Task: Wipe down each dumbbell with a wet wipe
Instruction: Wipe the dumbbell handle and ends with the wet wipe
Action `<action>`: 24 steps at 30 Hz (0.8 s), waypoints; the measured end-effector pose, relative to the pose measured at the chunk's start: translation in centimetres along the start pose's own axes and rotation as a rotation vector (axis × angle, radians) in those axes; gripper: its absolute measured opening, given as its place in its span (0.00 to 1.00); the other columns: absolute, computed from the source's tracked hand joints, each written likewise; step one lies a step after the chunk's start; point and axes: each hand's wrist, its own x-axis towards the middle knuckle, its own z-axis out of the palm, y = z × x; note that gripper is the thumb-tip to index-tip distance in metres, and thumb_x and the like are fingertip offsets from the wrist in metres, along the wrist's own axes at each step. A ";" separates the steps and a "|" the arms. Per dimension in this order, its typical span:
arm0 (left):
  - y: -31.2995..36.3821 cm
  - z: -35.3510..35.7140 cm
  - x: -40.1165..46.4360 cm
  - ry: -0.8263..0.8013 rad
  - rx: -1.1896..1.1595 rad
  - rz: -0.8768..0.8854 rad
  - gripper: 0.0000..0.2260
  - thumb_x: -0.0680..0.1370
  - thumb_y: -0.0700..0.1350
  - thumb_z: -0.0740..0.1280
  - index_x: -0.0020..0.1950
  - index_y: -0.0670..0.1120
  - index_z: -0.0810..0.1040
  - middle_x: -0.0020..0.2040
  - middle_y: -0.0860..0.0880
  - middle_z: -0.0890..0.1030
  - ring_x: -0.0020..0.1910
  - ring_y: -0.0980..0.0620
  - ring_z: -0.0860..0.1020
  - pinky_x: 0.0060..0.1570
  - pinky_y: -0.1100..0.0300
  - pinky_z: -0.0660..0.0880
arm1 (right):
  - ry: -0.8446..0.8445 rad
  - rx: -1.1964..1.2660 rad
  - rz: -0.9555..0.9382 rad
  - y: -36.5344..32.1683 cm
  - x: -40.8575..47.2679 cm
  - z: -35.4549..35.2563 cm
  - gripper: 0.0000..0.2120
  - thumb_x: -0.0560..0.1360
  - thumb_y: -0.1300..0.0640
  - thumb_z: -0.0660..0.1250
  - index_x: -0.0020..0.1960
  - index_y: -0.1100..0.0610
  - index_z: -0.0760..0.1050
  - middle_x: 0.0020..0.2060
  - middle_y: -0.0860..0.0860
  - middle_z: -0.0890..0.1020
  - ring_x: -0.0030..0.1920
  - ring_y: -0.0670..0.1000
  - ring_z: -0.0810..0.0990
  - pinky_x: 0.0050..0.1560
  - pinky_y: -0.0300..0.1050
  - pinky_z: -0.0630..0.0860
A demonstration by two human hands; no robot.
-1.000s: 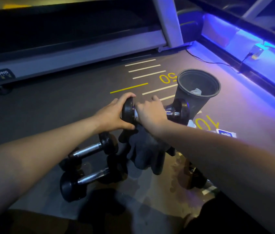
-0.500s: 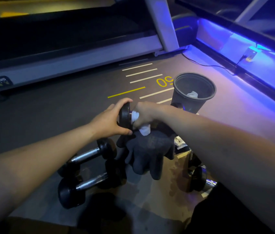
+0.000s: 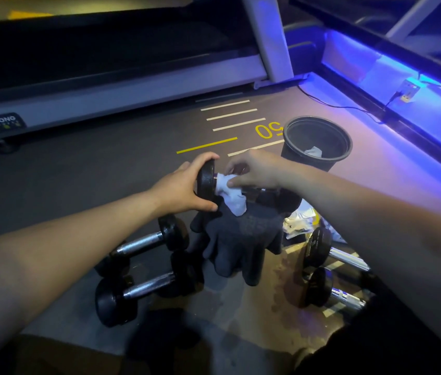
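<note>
My left hand [image 3: 180, 189] grips the black left head of a dumbbell [image 3: 206, 182] held up over a dark cloth. My right hand [image 3: 254, 171] pinches a white wet wipe [image 3: 230, 193] against the dumbbell's handle next to that head; the rest of the handle and the far head are hidden by my hand and arm. Two black dumbbells with chrome handles lie on the floor at the left, one [image 3: 143, 243] behind the other [image 3: 143, 289]. Two more dumbbells [image 3: 319, 247] [image 3: 322, 289] lie at the right, partly under my right arm.
A dark grey cloth [image 3: 243, 239] is draped below the held dumbbell. A black bucket [image 3: 292, 152] with a crumpled wipe inside stands to the right. White packaging [image 3: 299, 221] lies behind the right dumbbells. A treadmill frame [image 3: 105, 93] runs along the back.
The view has shifted slightly. My right hand has drawn back along the handle, so the white wipe now shows bunched against the left head. My left hand keeps its grip.
</note>
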 end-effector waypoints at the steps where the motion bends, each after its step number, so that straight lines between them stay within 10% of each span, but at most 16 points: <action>1: 0.0 0.0 0.0 -0.001 0.000 0.001 0.46 0.65 0.56 0.81 0.74 0.65 0.56 0.66 0.46 0.72 0.60 0.46 0.75 0.54 0.55 0.72 | -0.005 0.004 0.011 -0.1 0.1 0.1 0.10 0.72 0.51 0.74 0.53 0.49 0.81 0.43 0.48 0.83 0.38 0.47 0.78 0.37 0.38 0.72; 24: 0.0 -0.1 0.0 0.005 0.022 0.019 0.46 0.64 0.56 0.80 0.74 0.66 0.55 0.65 0.47 0.72 0.62 0.46 0.74 0.57 0.52 0.74 | 0.110 -0.046 0.062 -1.2 1.8 2.0 0.22 0.61 0.44 0.80 0.51 0.45 0.76 0.45 0.48 0.79 0.47 0.51 0.72 0.41 0.43 0.66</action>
